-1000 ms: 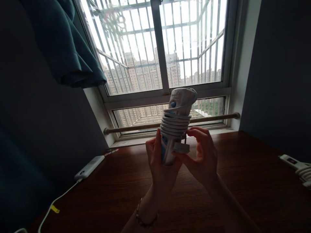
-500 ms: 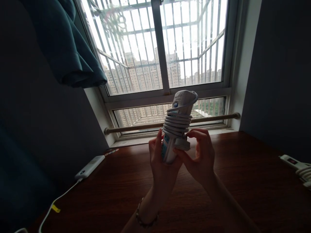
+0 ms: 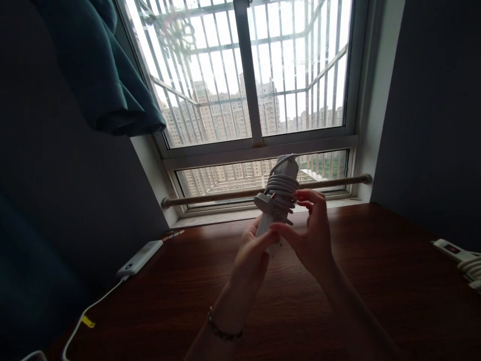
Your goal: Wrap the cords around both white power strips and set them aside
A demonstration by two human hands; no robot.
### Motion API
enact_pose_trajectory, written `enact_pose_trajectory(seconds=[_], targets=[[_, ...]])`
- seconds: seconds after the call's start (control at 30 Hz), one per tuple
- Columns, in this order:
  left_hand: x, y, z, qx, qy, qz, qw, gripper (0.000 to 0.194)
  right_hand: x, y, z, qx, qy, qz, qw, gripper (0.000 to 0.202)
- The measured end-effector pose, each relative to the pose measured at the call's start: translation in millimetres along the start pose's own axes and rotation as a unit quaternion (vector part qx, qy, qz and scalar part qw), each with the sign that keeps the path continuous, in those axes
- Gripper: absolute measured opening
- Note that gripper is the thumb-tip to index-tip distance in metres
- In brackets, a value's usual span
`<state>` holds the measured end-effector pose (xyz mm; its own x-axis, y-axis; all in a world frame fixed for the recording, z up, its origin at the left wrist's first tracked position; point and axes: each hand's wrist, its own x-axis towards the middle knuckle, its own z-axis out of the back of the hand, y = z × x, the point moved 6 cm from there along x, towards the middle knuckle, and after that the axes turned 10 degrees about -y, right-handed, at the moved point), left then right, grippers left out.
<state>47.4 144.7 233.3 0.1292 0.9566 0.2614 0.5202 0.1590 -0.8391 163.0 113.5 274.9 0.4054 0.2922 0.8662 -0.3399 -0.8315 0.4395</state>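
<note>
Left hand (image 3: 252, 253) grips the base of a white power strip (image 3: 278, 198) held upright above the wooden desk (image 3: 376, 281), right hand (image 3: 313, 235) pinching its plug against the wrapped cord; a loose pinch could let the coils spring undone.

High-rise home: barred window (image 3: 259, 85), desk (image 3: 338, 281)

A white power strip (image 3: 278, 200) stands nearly upright above the bench (image 3: 376, 281), its white cord (image 3: 281, 186) coiled tightly around its upper half.
</note>
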Motion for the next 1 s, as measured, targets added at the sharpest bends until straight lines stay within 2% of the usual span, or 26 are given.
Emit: enact_pose_trajectory(seconds=[0.1,0.17,0.2,0.27,0.3,0.37,0.57,0.67,0.73,0.8,0.87,0.9,0.93,0.97,1.0], targets=[[2.9,9.6,1.3,-0.043,-0.027,-0.003,0.999,0.028,-2.7,-8.6,9.2,-0.03,-0.052,-0.058,0.996,0.052],[5.2,20.5,3.1,-0.071,-0.045,-0.019,0.996,0.029,-11.8,-23.0,13.7,-0.034,-0.053,-0.16,0.985,0.061],[6.2,28.2,3.6,-0.086,-0.046,-0.022,0.995,0.03,-19.8,-32.4,14.5,-0.031,-0.03,-0.229,0.973,0.07],[6.5,49.4,2.7,-0.117,-0.031,0.0,0.993,0.029,-42.2,-49.6,13.8,-0.012,0.066,-0.357,0.932,0.081],[5.3,62.4,2.1,-0.13,-0.023,0.021,0.991,0.03,-54.6,-55.7,15.0,-0.005,0.12,-0.399,0.909,0.077],[-1.0,92.1,1.8,-0.147,-0.021,0.08,0.986,0.032,-76.3,-65.3,25.4,-0.013,0.192,-0.433,0.881,0.06],[-39.1,165.8,-6.0,-0.125,-0.012,0.18,0.976,0.039,-122.6,-92.6,95.8,-0.178,0.22,-0.436,0.854,0.034],[-54.4,192.2,-23.6,-0.101,0.017,0.228,0.968,0.039,-132.4,-91.3,132.8,-0.234,0.205,-0.413,0.856,0.031],[-64.4,206.2,-42.9,-0.091,0.059,0.256,0.961,0.044,-131.9,-86.3,159.9,-0.266,0.166,-0.387,0.867,0.037],[-79.0,216.9,-62.6,-0.087,0.111,0.279,0.95,0.049,-128.7,-83.0,191.8,-0.316,0.123,-0.357,0.87,0.043],[-99.6,224.4,-73.1,-0.051,0.153,0.299,0.941,0.058,-124.5,-84.4,229.9,-0.376,0.089,-0.325,0.863,0.043],[-111.2,226.3,-72.9,-0.018,0.167,0.305,0.937,0.065,-122.0,-86.5,251.3,-0.409,0.074,-0.303,0.857,0.041],[-122.6,226.8,-67.9,0.064,0.18,0.298,0.935,0.075,-119.0,-88.7,273.7,-0.446,0.061,-0.272,0.851,0.04],[-133.3,224.1,-61.2,0.13,0.196,0.283,0.93,0.087,-116.9,-92.1,295.0,-0.482,0.065,-0.239,0.841,0.038],[-143.7,216.9,-56.5,0.173,0.241,0.244,0.923,0.09,-115.4,-96.0,316.3,-0.51,0.071,-0.212,0.831,0.038]])
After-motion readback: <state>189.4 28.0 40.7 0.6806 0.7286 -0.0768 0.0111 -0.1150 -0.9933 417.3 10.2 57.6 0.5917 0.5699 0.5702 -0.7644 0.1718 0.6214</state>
